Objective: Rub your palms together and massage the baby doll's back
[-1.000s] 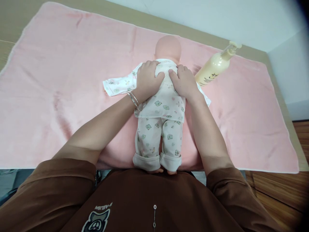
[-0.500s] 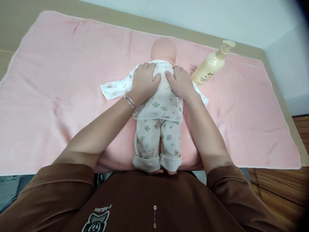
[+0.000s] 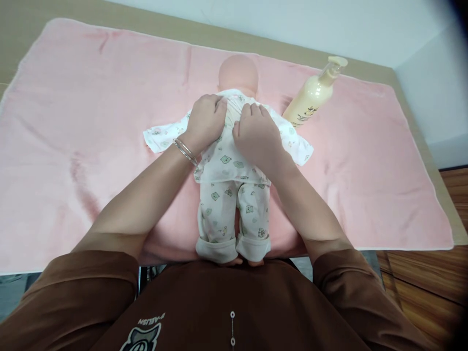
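Observation:
A baby doll (image 3: 238, 73) lies lengthwise before me, its head away from me and its face not showing. It wears a white printed shirt (image 3: 230, 161) and matching trousers (image 3: 217, 209) with turned-up cuffs. My left hand (image 3: 207, 117) rests on the left of its upper back, fingers curled in and closed on the shirt cloth. On the other side, my right hand (image 3: 256, 134) is closed in the same way, slightly nearer to me and close to the middle. Between them the cloth is creased. The fingertips are mostly hidden.
A pink blanket (image 3: 109, 97) spreads under the doll over a wooden table (image 3: 153, 24). Right of the doll's shoulder stands a pale yellow pump bottle (image 3: 310, 95), close by its sleeve. A white wall (image 3: 274, 24) rises behind the table.
My hands have gone from lying flat on the doll's back to curled in on the shirt. The right hand has shifted inward, uncovering the right sleeve. The whole view has shifted slightly.

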Demonstrator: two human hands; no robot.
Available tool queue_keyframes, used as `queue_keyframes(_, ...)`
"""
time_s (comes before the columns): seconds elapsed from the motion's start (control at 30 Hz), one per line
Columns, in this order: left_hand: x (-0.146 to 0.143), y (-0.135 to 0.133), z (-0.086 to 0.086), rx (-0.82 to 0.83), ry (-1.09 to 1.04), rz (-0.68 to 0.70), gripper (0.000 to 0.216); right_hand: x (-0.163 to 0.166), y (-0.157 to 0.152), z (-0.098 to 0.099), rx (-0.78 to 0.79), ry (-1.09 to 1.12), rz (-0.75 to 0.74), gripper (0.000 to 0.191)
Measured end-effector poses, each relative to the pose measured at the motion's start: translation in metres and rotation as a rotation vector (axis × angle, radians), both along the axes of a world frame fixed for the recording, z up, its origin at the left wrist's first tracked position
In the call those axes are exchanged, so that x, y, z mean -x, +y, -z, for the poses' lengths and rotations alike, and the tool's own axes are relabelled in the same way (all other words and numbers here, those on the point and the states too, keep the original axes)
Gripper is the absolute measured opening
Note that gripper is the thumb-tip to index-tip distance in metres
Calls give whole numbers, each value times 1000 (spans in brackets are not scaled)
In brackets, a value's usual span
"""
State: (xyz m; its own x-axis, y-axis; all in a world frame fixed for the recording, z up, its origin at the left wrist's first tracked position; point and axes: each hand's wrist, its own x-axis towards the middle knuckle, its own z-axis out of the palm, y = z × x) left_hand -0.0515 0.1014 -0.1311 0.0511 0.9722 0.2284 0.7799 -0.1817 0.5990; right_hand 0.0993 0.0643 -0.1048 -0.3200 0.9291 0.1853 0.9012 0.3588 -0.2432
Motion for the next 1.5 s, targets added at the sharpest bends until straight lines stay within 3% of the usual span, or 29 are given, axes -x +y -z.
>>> queue_keyframes(0.27, -26, -37, -16, -83, 112, 143, 32, -26, 43, 10, 38, 116, 115, 44)
queue_keyframes(0.53, -10, -5, 4, -17, 79, -6, 19, 4, -1, 1, -50, -21, 34, 35)
queue_keyframes(0.73, -24, -34, -15, -146, 286, 123, 18, -17, 29, 3, 37, 68, 14, 35)
queue_keyframes(0.83, -21, -27, -16, -91, 161, 120, 16, -17, 33, 8, 60, 53, 26, 38)
queue_keyframes(0.97, -6, 5, 4, 56, -66, -25, 13, -2, 12, 9, -28, 18, -1, 45)
queue_keyframes(1.07, -5, 11, 16, 12, -77, -71, 21, 1, 10, 7, -71, 27, -4, 40)
queue_keyframes(1.3, -24, -30, -5, -145, 235, 40, 25, -18, 37, 9, 74, 87, 66, 43)
queue_keyframes(1.5, -9, -1, 3, -26, 76, -4, 16, 1, 2, 3, -33, -5, -6, 45)
